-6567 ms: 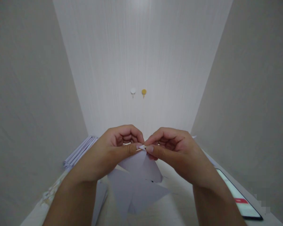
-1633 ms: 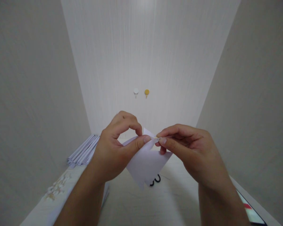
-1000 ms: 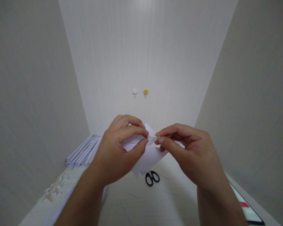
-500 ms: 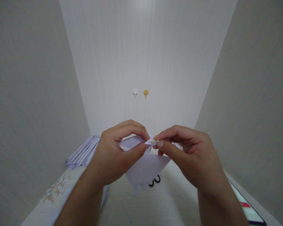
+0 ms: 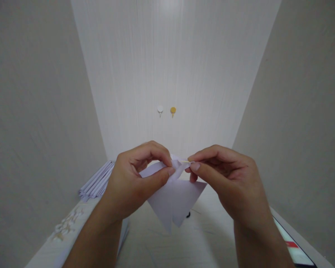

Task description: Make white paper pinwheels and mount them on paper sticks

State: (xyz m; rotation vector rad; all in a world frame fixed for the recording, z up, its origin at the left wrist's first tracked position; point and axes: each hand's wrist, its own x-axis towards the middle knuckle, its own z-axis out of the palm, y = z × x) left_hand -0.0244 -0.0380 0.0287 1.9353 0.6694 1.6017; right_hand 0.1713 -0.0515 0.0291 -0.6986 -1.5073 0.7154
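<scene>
Pale grained tabletop under hands pinching smooth, pointed white paper.

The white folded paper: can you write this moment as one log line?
left hand: pinches white folded paper | right hand: pinches thin pale stick at paper's top

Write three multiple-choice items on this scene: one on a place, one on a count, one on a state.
1. Where is the stack of paper rolls? A far left of the table B by the phone C on the wall
2. How many round hooks are on the back wall? A one B two C four
3. How is the folded white paper held? A flat on the table B pinned under scissors C raised, pinched by the left hand, with the right hand at its top

A: the stack lies at the table's far left.
B: one white, one yellow.
C: the paper hangs above the table.
</scene>
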